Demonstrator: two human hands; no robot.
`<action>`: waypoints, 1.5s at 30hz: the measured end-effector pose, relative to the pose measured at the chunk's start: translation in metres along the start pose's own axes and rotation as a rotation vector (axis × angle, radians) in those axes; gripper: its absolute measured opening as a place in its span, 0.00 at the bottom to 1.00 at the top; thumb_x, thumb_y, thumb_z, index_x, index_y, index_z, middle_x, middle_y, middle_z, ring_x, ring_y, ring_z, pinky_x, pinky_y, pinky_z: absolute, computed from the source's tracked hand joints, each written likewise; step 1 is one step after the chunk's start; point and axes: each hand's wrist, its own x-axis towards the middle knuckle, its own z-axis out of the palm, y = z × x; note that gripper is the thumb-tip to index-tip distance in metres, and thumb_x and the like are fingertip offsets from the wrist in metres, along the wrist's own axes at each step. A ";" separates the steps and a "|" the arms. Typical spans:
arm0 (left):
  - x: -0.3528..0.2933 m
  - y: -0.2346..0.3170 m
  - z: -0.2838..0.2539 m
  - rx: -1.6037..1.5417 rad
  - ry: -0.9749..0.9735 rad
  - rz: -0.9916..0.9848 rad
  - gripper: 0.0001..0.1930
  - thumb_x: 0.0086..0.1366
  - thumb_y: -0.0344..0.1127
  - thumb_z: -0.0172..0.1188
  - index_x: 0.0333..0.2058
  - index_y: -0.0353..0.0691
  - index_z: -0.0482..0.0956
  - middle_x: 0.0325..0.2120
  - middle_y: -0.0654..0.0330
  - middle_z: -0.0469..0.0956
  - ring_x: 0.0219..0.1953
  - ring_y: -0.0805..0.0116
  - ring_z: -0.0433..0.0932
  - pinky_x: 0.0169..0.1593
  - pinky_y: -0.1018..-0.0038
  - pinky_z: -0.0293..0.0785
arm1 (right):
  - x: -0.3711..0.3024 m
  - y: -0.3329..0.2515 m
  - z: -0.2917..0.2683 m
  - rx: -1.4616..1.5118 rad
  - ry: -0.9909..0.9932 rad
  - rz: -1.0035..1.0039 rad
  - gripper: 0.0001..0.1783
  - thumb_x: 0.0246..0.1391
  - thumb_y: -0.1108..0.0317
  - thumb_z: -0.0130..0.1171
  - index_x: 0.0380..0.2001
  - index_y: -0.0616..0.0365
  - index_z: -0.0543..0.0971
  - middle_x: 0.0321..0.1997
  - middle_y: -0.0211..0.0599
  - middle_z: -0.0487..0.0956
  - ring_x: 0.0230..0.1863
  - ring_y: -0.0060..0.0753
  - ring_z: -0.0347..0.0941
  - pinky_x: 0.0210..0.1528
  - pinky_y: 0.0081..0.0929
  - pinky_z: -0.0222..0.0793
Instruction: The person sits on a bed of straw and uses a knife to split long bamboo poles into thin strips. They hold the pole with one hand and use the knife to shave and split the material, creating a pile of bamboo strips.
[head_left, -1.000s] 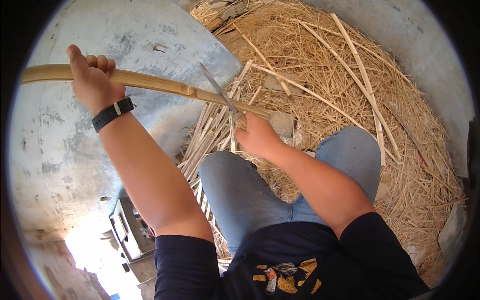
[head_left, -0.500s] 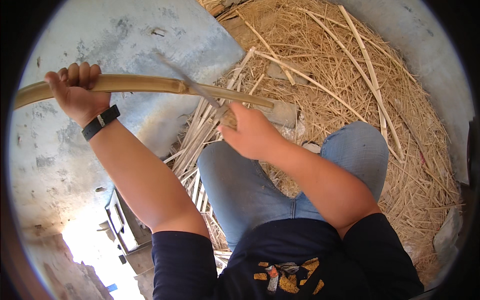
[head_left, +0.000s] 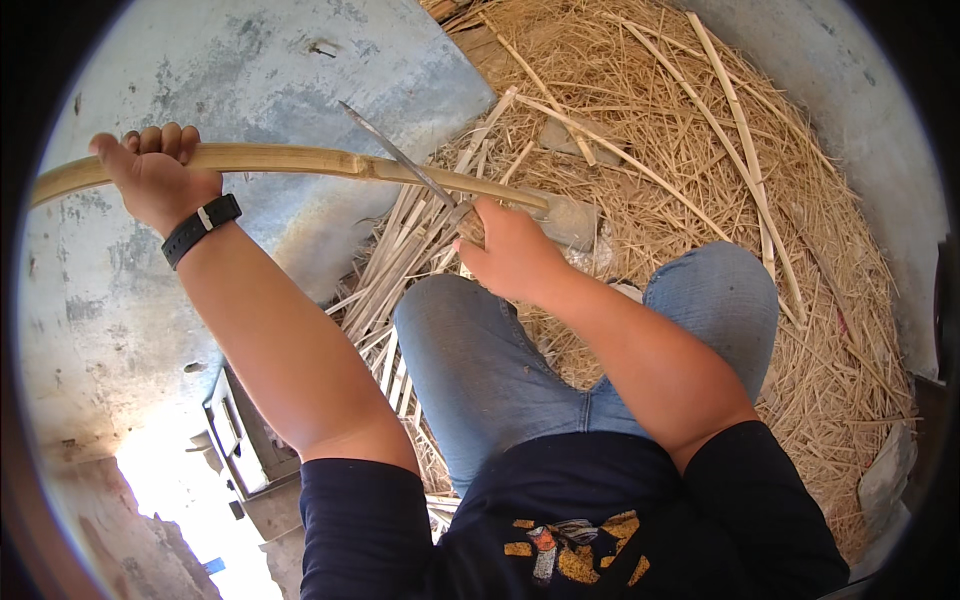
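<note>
A long split bamboo pole runs from the left edge across to a pale block in front of me, where its far end rests. My left hand, with a black watch on the wrist, is closed round the pole near the left. In my right hand is a knife, gripped by its handle just above my left knee. The long narrow blade slants up to the left and crosses the bamboo to the right of its node. Whether the edge bites into the bamboo I cannot tell.
Shavings cover the floor ahead and to the right. Long bamboo strips lie over them. A bundle of thin slats is heaped beside my left knee. A stained blue-white wall rises at the left, above a doorway with bright light.
The knife and my right hand have shifted slightly right along the bamboo. The pole has risen a little at its left part, and the blade looks sharper, less blurred.
</note>
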 end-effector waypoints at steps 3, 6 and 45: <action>0.000 0.003 0.007 -0.065 0.009 -0.056 0.34 0.70 0.72 0.30 0.27 0.43 0.61 0.17 0.65 0.55 0.18 0.72 0.50 0.24 0.75 0.49 | 0.008 0.022 0.017 0.011 0.107 -0.001 0.24 0.58 0.61 0.59 0.48 0.72 0.71 0.28 0.54 0.80 0.32 0.51 0.79 0.37 0.44 0.73; -0.003 0.004 0.014 -0.079 0.068 -0.057 0.39 0.67 0.76 0.20 0.27 0.42 0.61 0.18 0.64 0.56 0.17 0.71 0.49 0.23 0.75 0.48 | 0.007 0.027 0.019 0.062 0.135 0.030 0.24 0.59 0.61 0.59 0.48 0.73 0.71 0.26 0.55 0.79 0.31 0.53 0.79 0.37 0.45 0.73; -0.021 0.014 0.050 0.054 0.256 -0.004 0.37 0.72 0.70 0.21 0.28 0.39 0.62 0.17 0.64 0.58 0.19 0.70 0.45 0.25 0.73 0.46 | -0.027 -0.021 -0.005 0.130 0.092 -0.186 0.20 0.56 0.65 0.58 0.42 0.73 0.70 0.27 0.64 0.79 0.35 0.67 0.79 0.41 0.51 0.74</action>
